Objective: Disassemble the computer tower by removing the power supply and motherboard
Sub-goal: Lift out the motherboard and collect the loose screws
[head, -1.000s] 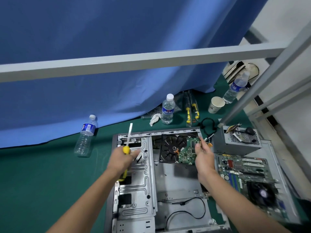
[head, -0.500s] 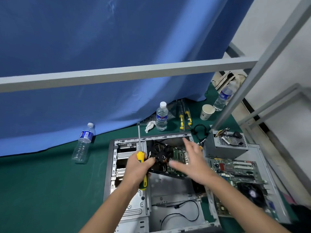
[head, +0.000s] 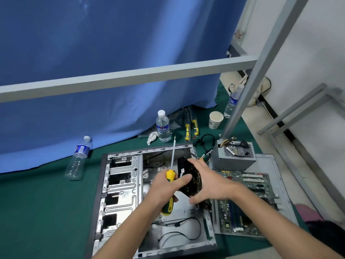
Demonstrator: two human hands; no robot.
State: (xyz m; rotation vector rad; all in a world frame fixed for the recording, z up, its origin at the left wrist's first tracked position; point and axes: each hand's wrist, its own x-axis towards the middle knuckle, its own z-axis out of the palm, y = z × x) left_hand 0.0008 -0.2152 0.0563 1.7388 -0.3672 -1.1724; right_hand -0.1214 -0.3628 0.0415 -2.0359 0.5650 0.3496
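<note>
Computer tower: the open case (head: 119, 186) lies flat on the green table (head: 37, 212), low in the middle of the frame.
Graphics card: one second ago it lay flat in the upper part of the case; now the card (head: 188, 181) is lifted and turned on its edge above the case floor, in the centre of the frame.
Right hand: the right hand (head: 211, 182) wraps over the far side of the card and carries it; before, it only touched the card's right edge.
Left hand: the left hand (head: 166, 189) grips the yellow screwdriver (head: 170, 186), blade pointing up, and its thumb presses on the near face of the card.
Power supply: the grey box (head: 234, 156) stands outside the case, right of centre, on the side panel (head: 280, 184).
Motherboard: the board (head: 244, 202) lies on the same panel, lower right, just below the power supply.
Meaning: both main parts seem already out, so I judge the card to be a last leftover part.
Edges: the case walls are thin sheet metal, and loose black cables (head: 179, 228) lie on the case floor under the hands.
Open room: free green table is at the lower left; the right side is crowded, and bottles (head: 163, 126) and a paper cup (head: 215, 119) stand behind the case.
</note>
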